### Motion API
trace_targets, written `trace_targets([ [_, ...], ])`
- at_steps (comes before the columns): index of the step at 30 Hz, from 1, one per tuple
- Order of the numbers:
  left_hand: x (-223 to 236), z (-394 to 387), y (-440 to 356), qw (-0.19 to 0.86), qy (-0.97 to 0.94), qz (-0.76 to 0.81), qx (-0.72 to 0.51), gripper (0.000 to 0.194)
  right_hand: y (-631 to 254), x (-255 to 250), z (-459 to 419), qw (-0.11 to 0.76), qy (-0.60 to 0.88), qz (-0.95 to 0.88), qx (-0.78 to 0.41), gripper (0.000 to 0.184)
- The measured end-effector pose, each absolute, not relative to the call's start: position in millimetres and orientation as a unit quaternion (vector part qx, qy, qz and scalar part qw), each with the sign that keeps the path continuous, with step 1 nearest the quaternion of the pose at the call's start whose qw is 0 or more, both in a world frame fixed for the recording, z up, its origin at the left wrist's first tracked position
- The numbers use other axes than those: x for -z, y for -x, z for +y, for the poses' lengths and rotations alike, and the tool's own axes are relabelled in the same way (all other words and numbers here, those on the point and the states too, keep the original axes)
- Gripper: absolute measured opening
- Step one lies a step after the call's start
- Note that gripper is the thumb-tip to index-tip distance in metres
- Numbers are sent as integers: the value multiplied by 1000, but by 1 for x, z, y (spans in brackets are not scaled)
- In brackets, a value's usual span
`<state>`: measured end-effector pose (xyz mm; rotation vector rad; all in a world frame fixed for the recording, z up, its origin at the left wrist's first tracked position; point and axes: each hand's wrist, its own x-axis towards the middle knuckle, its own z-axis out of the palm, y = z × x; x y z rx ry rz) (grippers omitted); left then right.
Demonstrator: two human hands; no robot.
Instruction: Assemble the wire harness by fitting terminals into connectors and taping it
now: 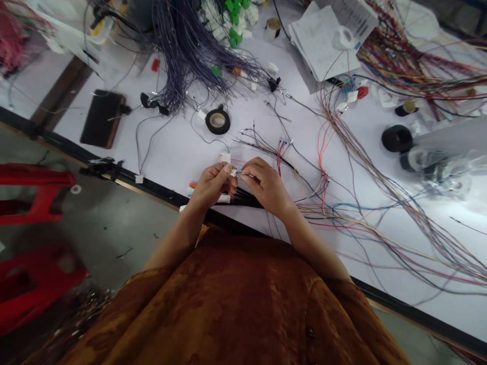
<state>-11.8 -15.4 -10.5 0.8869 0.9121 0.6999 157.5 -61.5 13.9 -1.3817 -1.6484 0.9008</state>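
Head view: pinches white connector in left hand and thin wire in right hand, over near side of table, with joining seemingly unfinished, though too small to confirm, and tipped leads loose beyond.

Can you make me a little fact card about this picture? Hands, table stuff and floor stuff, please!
Left hand: holds a small white connector
Right hand: pinches a thin wire by the connector
On white table: black tape roll, purple wires, papers
On floor: red stools
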Motion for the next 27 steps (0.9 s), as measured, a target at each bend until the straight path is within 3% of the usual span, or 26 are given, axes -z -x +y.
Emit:
trace_targets([
  [10, 15, -17, 21, 748, -444, 401, -286, 41, -165, -11, -61, 378, 521, -634, -428, 13],
  [20, 13, -31, 16, 699, -484, 430, -303, 36, -143, -11, -79, 341, 621, -623, -333, 19],
  [27, 13, -38, 14, 708, -467, 427, -313, 36, -138, 4, -87, 394, 591, -632, -311, 21],
])
